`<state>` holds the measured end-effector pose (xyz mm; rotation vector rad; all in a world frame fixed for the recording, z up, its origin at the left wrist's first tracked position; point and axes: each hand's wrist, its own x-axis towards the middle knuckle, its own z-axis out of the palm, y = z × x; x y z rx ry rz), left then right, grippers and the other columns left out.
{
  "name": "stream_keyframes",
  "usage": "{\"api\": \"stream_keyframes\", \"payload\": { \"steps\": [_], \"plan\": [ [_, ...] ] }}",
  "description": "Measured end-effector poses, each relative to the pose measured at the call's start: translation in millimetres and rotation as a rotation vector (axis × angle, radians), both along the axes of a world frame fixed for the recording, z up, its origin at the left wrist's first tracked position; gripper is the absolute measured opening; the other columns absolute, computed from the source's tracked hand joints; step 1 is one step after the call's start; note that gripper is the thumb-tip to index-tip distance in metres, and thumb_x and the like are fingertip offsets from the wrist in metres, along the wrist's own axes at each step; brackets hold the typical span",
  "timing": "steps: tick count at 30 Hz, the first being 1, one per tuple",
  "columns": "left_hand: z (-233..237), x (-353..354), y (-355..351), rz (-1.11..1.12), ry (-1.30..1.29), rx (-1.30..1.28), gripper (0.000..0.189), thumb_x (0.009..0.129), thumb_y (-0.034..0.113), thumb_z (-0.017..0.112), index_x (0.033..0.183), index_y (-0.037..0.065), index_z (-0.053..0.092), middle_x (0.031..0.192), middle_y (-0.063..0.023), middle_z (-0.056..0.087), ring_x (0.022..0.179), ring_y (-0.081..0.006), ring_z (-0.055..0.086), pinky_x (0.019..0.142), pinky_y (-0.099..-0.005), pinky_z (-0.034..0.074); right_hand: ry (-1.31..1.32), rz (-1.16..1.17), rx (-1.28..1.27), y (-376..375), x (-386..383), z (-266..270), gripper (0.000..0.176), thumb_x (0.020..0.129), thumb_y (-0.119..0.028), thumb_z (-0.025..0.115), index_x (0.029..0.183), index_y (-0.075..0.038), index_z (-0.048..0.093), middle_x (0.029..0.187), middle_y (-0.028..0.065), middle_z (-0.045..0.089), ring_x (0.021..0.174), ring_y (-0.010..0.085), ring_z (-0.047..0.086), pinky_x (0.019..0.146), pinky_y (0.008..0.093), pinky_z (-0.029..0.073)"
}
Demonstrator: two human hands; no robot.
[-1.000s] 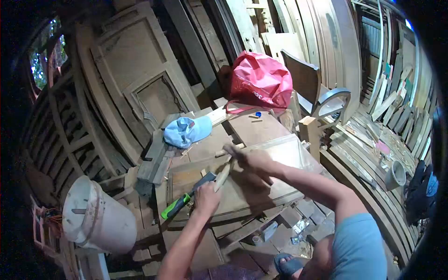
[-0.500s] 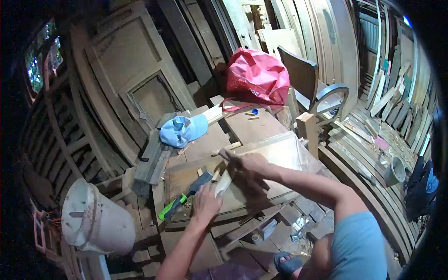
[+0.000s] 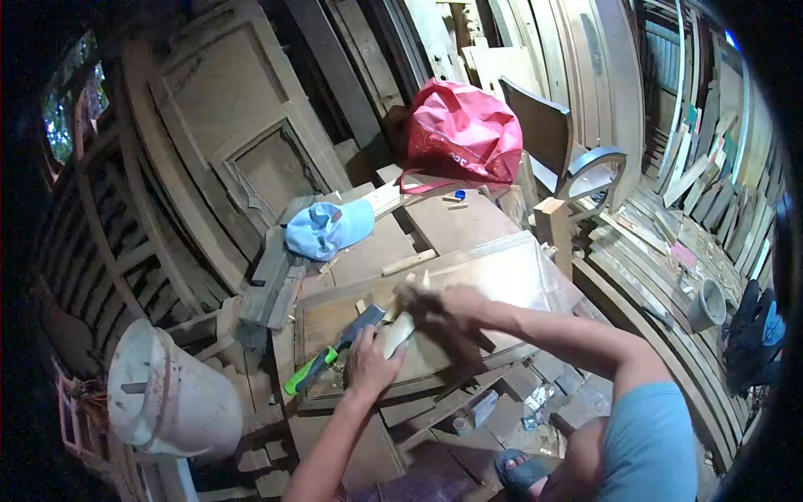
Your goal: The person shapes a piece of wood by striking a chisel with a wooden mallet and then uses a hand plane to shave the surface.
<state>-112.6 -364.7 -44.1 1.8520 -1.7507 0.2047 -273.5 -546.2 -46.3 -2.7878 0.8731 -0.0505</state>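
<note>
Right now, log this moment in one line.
left hand: grips wood strip | right hand: blurred, at strip top | under: wooden panel

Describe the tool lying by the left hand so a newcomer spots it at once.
Find the large flat wooden panel mid-workshop. At its near-left edge, just left of the left hand gripping a pale wooden stick, lies a dark-headed tool; its bright green handle is the only green nearby.

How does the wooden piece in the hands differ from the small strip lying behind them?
The wooden piece is held tilted in the left hand, the blurred right hand at its top; the loose strip lies flat, untouched. The wooden piece looks paler and wider than the loose strip. Both are bare wood.
</note>
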Motion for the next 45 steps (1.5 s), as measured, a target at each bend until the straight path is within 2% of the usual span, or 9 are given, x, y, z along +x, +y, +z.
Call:
{"api": "stream_keyframes", "payload": {
  "steps": [5,9,10,14,23,25,32,39,45],
  "plan": [
    [3.0,-4.1,-0.1,0.004,0.038,0.007,0.034,0.074,0.026,0.071,0.093,-0.001,0.062,0.088,-0.0165,0.054,0.084,-0.0358,0.056,0.072,-0.0448,0.047,-0.178,-0.01,-0.044,-0.2,-5.4,19.2,0.036,0.087,-0.035,0.053,0.094,-0.001,0.06,0.076,0.0179,0.066,0.068,0.037,0.065,0.059,0.0475,0.052],
    [-5.7,1.3,-1.9,-0.004,0.041,-0.039,0.031,0.074,0.024,0.07,0.092,0.0,0.062,0.087,-0.0162,0.054,0.083,-0.0353,0.056,0.071,-0.0446,0.047,-0.036,-0.058,-0.011,-12.8,8.9,-0.2,0.06,0.087,-0.035,0.054,0.133,-0.004,0.033,0.07,0.0188,0.063,0.062,0.0364,0.063,0.053,0.0466,0.047],
    [-7.4,2.0,-2.8,-0.016,0.026,-0.062,0.029,0.074,0.023,0.07,0.09,0.0,0.062,0.086,-0.0162,0.054,0.083,-0.0353,0.056,0.071,-0.0445,0.047,-0.333,0.033,-0.04,-2.5,8.1,-14.8,0.059,0.087,-0.031,0.054,0.137,-0.009,0.032,0.066,0.0176,0.062,0.057,0.0346,0.061,0.049,0.0433,0.046],
    [1.4,-1.4,-3.4,-0.021,0.01,-0.053,0.026,0.072,0.022,0.07,0.085,0.001,0.062,0.084,-0.0165,0.055,0.082,-0.0358,0.055,0.071,-0.0439,0.046,-0.11,0.103,0.167,57.2,1.3,34.3,0.063,0.075,-0.015,0.063,0.134,-0.016,0.038,0.075,0.0214,0.062,0.067,0.0402,0.061,0.057,0.0488,0.046],
    [-7.2,2.1,-2.8,-0.031,-0.005,-0.028,0.029,0.073,0.024,0.07,0.089,0.0,0.062,0.089,-0.0159,0.056,0.085,-0.0348,0.055,0.074,-0.045,0.047,-0.216,0.044,0.183,40.0,3.0,12.2,0.061,0.089,-0.031,0.048,0.142,-0.014,0.025,0.082,0.0255,0.063,0.076,0.0452,0.06,0.067,0.051,0.048],
    [-4.8,0.6,-2.6,-0.032,-0.016,-0.003,0.03,0.073,0.023,0.07,0.091,0.001,0.062,0.088,-0.016,0.056,0.086,-0.0348,0.055,0.074,-0.0448,0.047,-0.14,0.15,0.184,61.4,-0.4,15.3,0.084,0.084,-0.018,0.054,0.15,-0.025,0.003,0.072,0.0239,0.062,0.063,0.0411,0.061,0.058,0.0491,0.047],
    [-7.1,0.0,-3.9,-0.003,0.108,0.019,0.033,0.072,0.022,0.07,0.094,-0.002,0.063,0.092,-0.0171,0.056,0.089,-0.0358,0.054,0.077,-0.0452,0.046,-0.451,-0.1,0.055,5.7,12.6,-1.5,0.065,0.086,-0.037,0.051,0.142,-0.014,0.026,0.071,0.0231,0.063,0.066,0.0422,0.061,0.059,0.0493,0.048],
    [-3.4,-2.1,-2.4,0.016,-0.114,0.005,0.037,0.074,0.026,0.068,0.099,-0.002,0.063,0.095,-0.0178,0.054,0.093,-0.0355,0.052,0.082,-0.0468,0.042,-0.167,0.169,0.245,66.1,-2.6,37.6,0.061,0.089,-0.031,0.051,0.14,-0.011,0.024,0.074,0.0248,0.062,0.067,0.043,0.061,0.061,0.0495,0.047],
    [-8.5,-0.8,-3.0,0.034,-0.105,0.015,0.037,0.079,0.03,0.066,0.099,0.0,0.059,0.095,-0.0188,0.052,0.092,-0.0361,0.051,0.081,-0.0473,0.041,-0.23,-0.102,0.094,15.6,1.8,23.4,0.047,0.088,-0.032,0.052,0.124,-0.003,0.042,0.075,0.0227,0.064,0.068,0.0416,0.061,0.059,0.0494,0.047]
  ]
}}
